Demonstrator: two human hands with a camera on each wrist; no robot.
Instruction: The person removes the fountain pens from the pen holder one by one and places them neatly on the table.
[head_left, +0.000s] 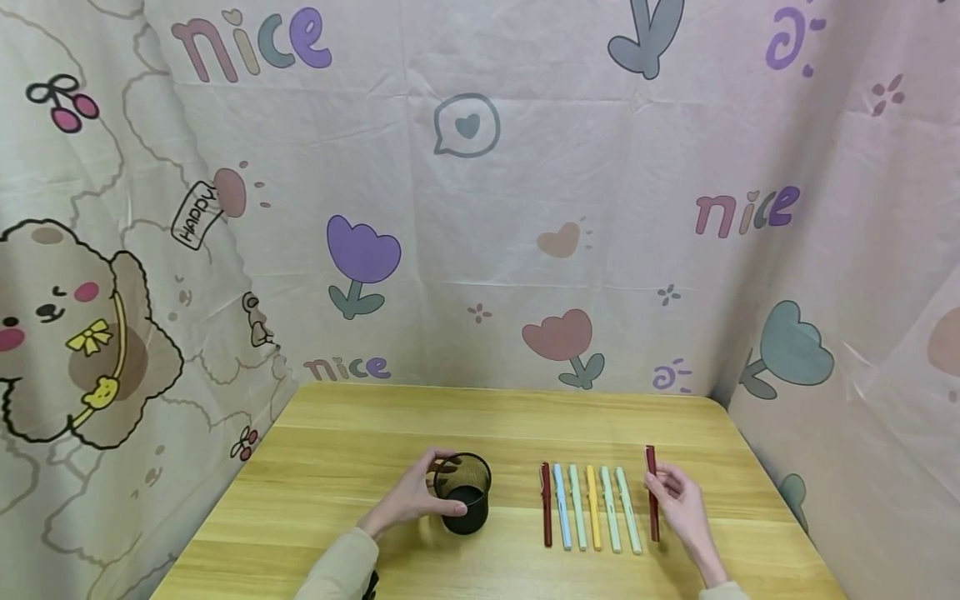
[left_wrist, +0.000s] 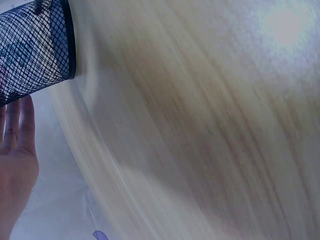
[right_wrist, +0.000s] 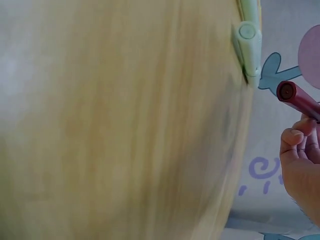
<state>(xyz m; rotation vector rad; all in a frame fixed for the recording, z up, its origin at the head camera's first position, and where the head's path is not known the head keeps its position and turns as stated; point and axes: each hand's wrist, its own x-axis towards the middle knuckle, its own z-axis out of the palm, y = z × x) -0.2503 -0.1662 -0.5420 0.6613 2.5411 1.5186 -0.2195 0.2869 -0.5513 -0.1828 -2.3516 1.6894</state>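
My left hand (head_left: 411, 497) is wrapped around a black mesh pen holder (head_left: 468, 523), thumb at its near side and fingers at the far side. In the left wrist view the mesh wall (left_wrist: 37, 50) shows beside the fingertips. Between thumb and fingers, my right hand (head_left: 681, 506) pinches a dark red pen (head_left: 655, 521) at the right end of a row of pens. The row holds another dark red pen (head_left: 547, 508), a blue pen (head_left: 562, 510), a yellow pen (head_left: 593, 510) and several pale green pens (head_left: 611, 512). In the right wrist view the held pen's end (right_wrist: 295, 97) points toward the camera.
A light wooden table (head_left: 360, 425) carries everything. Behind it and along both sides hangs a pale curtain (head_left: 465, 225) printed with flowers and words. The pen holder stands left of the row of pens.
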